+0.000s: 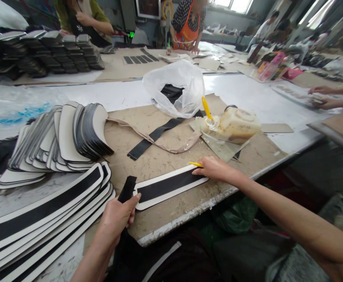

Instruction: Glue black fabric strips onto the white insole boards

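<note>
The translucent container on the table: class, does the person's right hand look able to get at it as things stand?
Probably yes: the translucent container lies just beyond the right hand, with nothing tall between them. That hand is busy, though, holding a yellow tool and touching the black-and-white strip.

No readable text, blue print (44, 108) on clear plastic (39, 95) blurred, green glowing display (132, 35) too small to make out

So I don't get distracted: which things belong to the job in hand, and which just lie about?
Likely the job's:
white-edged black panel, touched by left hand
yellow stick, in right hand
stacked matching panels

Seemingly lying about:
beige band
blue-printed plastic
</note>
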Tool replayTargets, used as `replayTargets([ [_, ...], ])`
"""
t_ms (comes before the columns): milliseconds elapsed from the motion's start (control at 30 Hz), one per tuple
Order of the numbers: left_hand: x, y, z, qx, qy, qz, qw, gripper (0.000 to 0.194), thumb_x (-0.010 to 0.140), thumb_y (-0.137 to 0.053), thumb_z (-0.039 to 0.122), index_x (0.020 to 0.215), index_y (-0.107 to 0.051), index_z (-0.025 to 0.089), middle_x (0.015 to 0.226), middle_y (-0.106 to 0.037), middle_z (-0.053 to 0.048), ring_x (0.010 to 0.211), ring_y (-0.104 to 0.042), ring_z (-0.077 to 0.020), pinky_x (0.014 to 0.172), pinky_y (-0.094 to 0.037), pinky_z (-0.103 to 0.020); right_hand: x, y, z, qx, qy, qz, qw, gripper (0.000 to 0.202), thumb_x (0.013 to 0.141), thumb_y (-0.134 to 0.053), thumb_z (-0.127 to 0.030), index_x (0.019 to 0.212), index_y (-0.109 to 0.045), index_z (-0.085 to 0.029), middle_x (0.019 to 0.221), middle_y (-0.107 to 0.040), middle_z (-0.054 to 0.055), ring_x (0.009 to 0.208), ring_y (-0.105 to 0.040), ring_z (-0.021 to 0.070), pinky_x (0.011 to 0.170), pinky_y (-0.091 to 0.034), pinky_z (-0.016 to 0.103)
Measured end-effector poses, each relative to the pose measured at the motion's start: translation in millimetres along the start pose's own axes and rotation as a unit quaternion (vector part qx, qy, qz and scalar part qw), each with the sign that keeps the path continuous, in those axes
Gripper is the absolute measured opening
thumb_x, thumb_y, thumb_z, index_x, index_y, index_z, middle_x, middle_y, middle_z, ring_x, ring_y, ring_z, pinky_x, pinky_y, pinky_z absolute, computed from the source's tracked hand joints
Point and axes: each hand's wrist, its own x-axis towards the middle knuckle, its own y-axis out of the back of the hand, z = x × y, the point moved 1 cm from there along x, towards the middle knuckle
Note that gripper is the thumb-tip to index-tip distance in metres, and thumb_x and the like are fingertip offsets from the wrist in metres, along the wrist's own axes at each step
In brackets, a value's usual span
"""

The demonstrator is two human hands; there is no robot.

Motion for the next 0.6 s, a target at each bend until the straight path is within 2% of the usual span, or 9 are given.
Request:
replayTargets([
  [233, 4.3, 0.1, -8.9, 0.008, -0.017, -0.004, 1.000, 0.038, 0.063, -0.065, 0.049, 0.049, -0.044, 0.019, 0.033, -0.042, 0.004, 0.030, -0.034, -0.0083, 0.032, -0.025, -0.020, 3.3, -2.4, 1.2, 0.007, 0.013, 0.001, 1.000, 0.039, 0.081, -0.055, -0.050, 0.095, -0.067, -0.017, 0.098, -0.068, 0.014, 0.093, -0.062, 0.0274, 0.068, -0.040, 0.028],
  [367, 3.2, -0.7, -8.4, 0.027, -0.026, -0.003, 0.999, 0.041, 0.066, -0.063, 0.048, 0.044, -0.043, 0.019, 0.031, -0.041, 0.003, 0.030, -0.033, -0.0078, 0.033, -0.025, -0.020, 4.1, -2.5, 2.1, 0.013, 0.020, -0.003, 1.000, 0.039, 0.081, -0.055, -0.051, 0.095, -0.067, -0.017, 0.097, -0.068, 0.014, 0.093, -0.062, 0.0275, 0.066, -0.040, 0.028],
  [600, 5.7, 0.9, -8.7, 0.038, -0.011, -0.010, 0.999, 0.042, 0.064, -0.064, 0.049, 0.042, -0.044, 0.020, 0.030, -0.041, 0.002, 0.030, -0.034, -0.0090, 0.034, -0.026, -0.021, 5.1, -0.7, 3.8, 0.024, 0.023, -0.013, 0.999, 0.041, 0.082, -0.054, -0.051, 0.096, -0.067, -0.014, 0.097, -0.068, 0.015, 0.092, -0.062, 0.0255, 0.065, -0.040, 0.026],
])
